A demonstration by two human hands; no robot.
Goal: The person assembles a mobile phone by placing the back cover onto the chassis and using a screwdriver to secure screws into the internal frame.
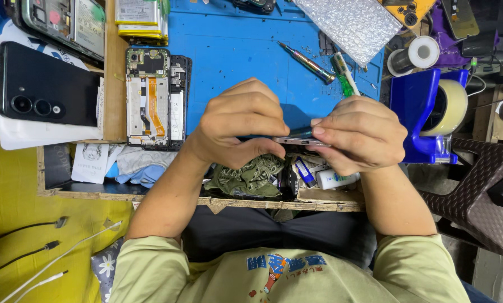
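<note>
A thin silver-edged phone [299,141] is pinched edge-on between the curled left hand [241,126] and right hand [359,134], long axis lying left-right over the blue work mat [234,50].

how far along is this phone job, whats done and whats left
Done: one opened phone lies back-off on the bench, board and orange flex cable exposed. In hand: the left hand and right hand grip a thin phone edge-on between them over the blue mat; what is happening at its edge cannot be seen. Left: the opened phone is uncovered, and the screwdriver lies unused.
</note>
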